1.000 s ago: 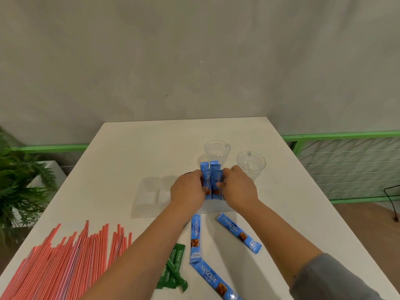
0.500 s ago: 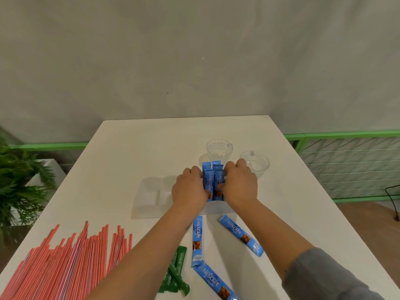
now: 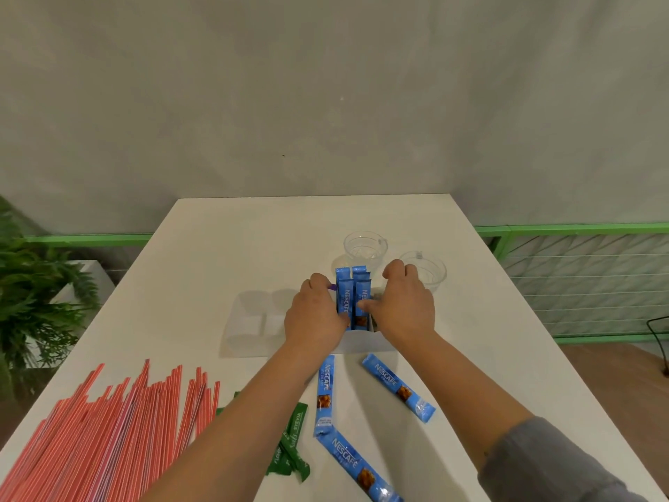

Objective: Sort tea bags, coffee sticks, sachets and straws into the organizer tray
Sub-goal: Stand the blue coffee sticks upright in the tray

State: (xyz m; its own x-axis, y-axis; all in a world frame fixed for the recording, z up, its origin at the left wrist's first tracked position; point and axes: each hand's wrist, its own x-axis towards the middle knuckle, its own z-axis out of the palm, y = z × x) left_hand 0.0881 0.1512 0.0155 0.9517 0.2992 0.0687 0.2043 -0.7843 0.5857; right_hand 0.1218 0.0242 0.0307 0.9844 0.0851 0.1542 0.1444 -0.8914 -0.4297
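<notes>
Several blue coffee sticks point(image 3: 353, 295) stand upright in a compartment of the clear organizer tray point(image 3: 249, 329) at mid-table. My left hand point(image 3: 315, 317) curls against their left side, thumb on the front. From the other side my right hand point(image 3: 407, 306) holds them, its thumb pressing the front stick and its fingers curled behind. Three more coffee sticks lie loose in front of the tray point(image 3: 325, 393), point(image 3: 398, 387), point(image 3: 356, 465). Green sachets point(image 3: 293, 443) lie under my left forearm. A heap of red straws point(image 3: 108, 440) fills the near left corner.
Two clear plastic cups point(image 3: 364, 248), point(image 3: 429, 271) stand just behind the tray. The tray's left compartments hold nothing visible. A potted plant point(image 3: 32, 302) is left of the white table point(image 3: 231, 248), and a green railing point(image 3: 579, 230) runs to its right.
My fingers have spread a little wider around the upright coffee sticks, so more of the sticks shows between my hands. The loose items have not moved.
</notes>
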